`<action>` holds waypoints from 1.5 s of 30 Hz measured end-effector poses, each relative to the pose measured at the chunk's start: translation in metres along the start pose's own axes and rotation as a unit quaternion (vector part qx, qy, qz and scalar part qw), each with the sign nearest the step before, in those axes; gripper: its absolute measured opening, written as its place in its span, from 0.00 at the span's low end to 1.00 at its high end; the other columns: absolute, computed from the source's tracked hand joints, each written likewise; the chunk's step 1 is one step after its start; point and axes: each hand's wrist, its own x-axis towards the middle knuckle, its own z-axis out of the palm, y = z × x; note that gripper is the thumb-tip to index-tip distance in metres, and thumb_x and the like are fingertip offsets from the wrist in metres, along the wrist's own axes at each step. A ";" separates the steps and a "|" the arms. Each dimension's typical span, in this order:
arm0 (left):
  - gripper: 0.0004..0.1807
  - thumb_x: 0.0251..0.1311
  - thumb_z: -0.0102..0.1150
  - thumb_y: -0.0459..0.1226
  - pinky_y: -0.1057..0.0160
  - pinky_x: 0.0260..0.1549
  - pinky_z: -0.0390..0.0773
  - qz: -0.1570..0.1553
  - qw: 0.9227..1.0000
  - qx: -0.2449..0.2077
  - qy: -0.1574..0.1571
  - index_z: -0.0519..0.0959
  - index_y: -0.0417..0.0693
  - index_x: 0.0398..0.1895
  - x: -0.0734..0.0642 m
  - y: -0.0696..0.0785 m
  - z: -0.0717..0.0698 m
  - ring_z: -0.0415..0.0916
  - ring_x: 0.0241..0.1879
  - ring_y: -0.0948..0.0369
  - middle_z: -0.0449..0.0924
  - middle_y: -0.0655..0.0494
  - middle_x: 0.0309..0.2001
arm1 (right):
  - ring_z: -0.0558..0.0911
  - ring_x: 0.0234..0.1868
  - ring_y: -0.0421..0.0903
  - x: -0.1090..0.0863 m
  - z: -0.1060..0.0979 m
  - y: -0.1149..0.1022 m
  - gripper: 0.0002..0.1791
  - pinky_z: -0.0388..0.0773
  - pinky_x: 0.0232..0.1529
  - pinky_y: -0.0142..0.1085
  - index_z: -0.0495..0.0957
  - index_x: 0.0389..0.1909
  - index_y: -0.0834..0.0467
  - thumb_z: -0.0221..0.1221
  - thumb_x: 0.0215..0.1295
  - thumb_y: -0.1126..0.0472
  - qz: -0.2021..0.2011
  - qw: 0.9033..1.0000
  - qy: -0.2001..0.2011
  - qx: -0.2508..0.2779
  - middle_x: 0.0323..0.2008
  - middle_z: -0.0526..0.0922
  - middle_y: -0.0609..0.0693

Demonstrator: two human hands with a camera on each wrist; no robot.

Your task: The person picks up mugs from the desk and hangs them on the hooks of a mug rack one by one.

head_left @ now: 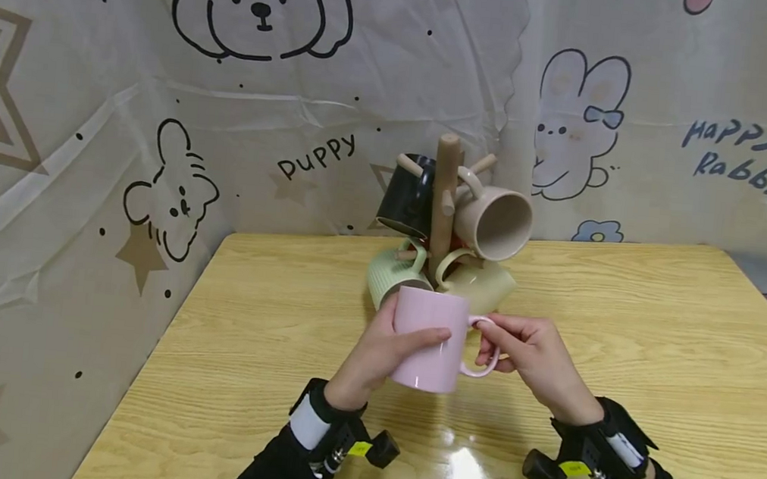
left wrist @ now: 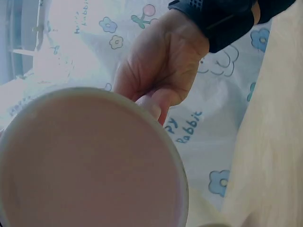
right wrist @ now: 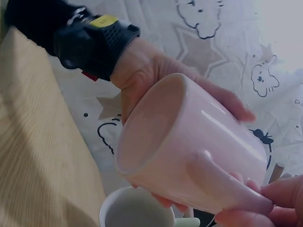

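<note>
A glossy pink mug is held up in front of the mug rack in the head view. My left hand grips its body from the left, thumb across the near side. On the other side, my right hand pinches the handle between thumb and fingers. The right wrist view shows the mug tilted, with the left hand around its body and right fingertips at the handle. One round end of the mug fills much of the left wrist view, hiding the left hand.
Just behind the mug stands a wooden mug rack. On its pegs hang a black mug, a beige mug, a light green mug and a pale yellow mug. A printed cloth hangs behind the wooden table.
</note>
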 end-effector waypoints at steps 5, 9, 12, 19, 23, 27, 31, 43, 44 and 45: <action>0.36 0.43 0.64 0.40 0.52 0.39 0.76 0.011 1.000 -0.014 0.003 0.60 0.46 0.57 0.003 -0.005 0.001 0.72 0.43 0.52 0.68 0.40 0.48 | 0.79 0.26 0.47 0.002 -0.001 0.001 0.22 0.80 0.27 0.36 0.76 0.41 0.68 0.50 0.62 0.51 0.002 1.000 0.006 -0.021 0.23 0.77 0.55; 0.35 0.44 0.63 0.41 0.52 0.39 0.76 0.022 0.999 -0.022 -0.009 0.60 0.46 0.57 0.003 -0.004 0.001 0.72 0.43 0.52 0.68 0.41 0.48 | 0.79 0.29 0.48 0.003 -0.007 0.000 0.23 0.80 0.30 0.38 0.75 0.42 0.68 0.49 0.63 0.51 0.000 1.000 -0.006 -0.024 0.24 0.78 0.54; 0.36 0.43 0.63 0.43 0.52 0.39 0.76 0.039 0.998 -0.036 -0.013 0.60 0.48 0.58 0.002 0.004 -0.003 0.71 0.44 0.51 0.68 0.42 0.49 | 0.79 0.33 0.48 0.002 -0.013 -0.003 0.24 0.80 0.34 0.37 0.74 0.43 0.70 0.46 0.65 0.51 -0.018 1.000 0.007 -0.016 0.28 0.80 0.49; 0.36 0.43 0.56 0.43 0.51 0.43 0.73 0.142 0.979 -0.128 0.066 0.57 0.47 0.58 0.009 0.035 -0.009 0.68 0.47 0.51 0.65 0.47 0.50 | 0.80 0.31 0.45 0.002 -0.024 -0.010 0.21 0.80 0.32 0.34 0.75 0.43 0.63 0.42 0.67 0.51 -0.051 0.997 0.052 0.016 0.31 0.80 0.44; 0.33 0.45 0.55 0.41 0.53 0.44 0.73 0.196 0.957 -0.175 0.120 0.58 0.46 0.57 0.019 0.045 -0.008 0.68 0.48 0.52 0.66 0.48 0.49 | 0.80 0.30 0.46 0.003 -0.022 -0.010 0.19 0.80 0.31 0.35 0.73 0.45 0.60 0.42 0.67 0.50 -0.040 0.998 0.052 0.018 0.31 0.78 0.46; 0.30 0.46 0.55 0.40 0.54 0.43 0.73 0.203 0.949 -0.189 0.147 0.60 0.46 0.55 0.025 0.045 -0.006 0.68 0.47 0.52 0.67 0.49 0.48 | 0.80 0.30 0.46 0.003 -0.022 -0.010 0.22 0.80 0.31 0.35 0.71 0.48 0.62 0.41 0.67 0.50 -0.038 0.998 0.053 0.012 0.31 0.78 0.46; 0.30 0.45 0.57 0.39 0.53 0.44 0.72 0.204 0.947 -0.189 0.158 0.61 0.46 0.54 0.031 0.044 -0.003 0.69 0.47 0.52 0.68 0.49 0.48 | 0.79 0.29 0.46 0.003 -0.022 -0.009 0.22 0.80 0.31 0.36 0.70 0.49 0.63 0.41 0.67 0.50 -0.042 0.998 0.053 0.012 0.31 0.78 0.46; 0.32 0.42 0.62 0.38 0.55 0.42 0.74 0.229 0.931 -0.186 0.213 0.60 0.44 0.53 0.055 0.034 0.008 0.71 0.44 0.52 0.69 0.48 0.45 | 0.79 0.29 0.48 0.004 -0.021 -0.007 0.26 0.80 0.29 0.37 0.67 0.49 0.68 0.39 0.68 0.49 -0.025 0.999 0.033 0.002 0.30 0.77 0.46; 0.32 0.42 0.62 0.38 0.55 0.42 0.74 0.232 0.929 -0.187 0.219 0.60 0.44 0.53 0.057 0.033 0.008 0.71 0.44 0.52 0.69 0.48 0.45 | 0.79 0.29 0.49 0.004 -0.020 -0.007 0.26 0.80 0.29 0.37 0.67 0.49 0.68 0.40 0.68 0.49 -0.025 0.999 0.030 0.003 0.30 0.77 0.46; 0.33 0.42 0.62 0.38 0.55 0.42 0.74 0.234 0.928 -0.187 0.223 0.60 0.44 0.53 0.058 0.032 0.009 0.70 0.44 0.52 0.69 0.49 0.45 | 0.79 0.29 0.49 0.004 -0.020 -0.006 0.26 0.80 0.30 0.38 0.68 0.49 0.68 0.40 0.68 0.49 -0.024 0.999 0.028 0.003 0.30 0.77 0.46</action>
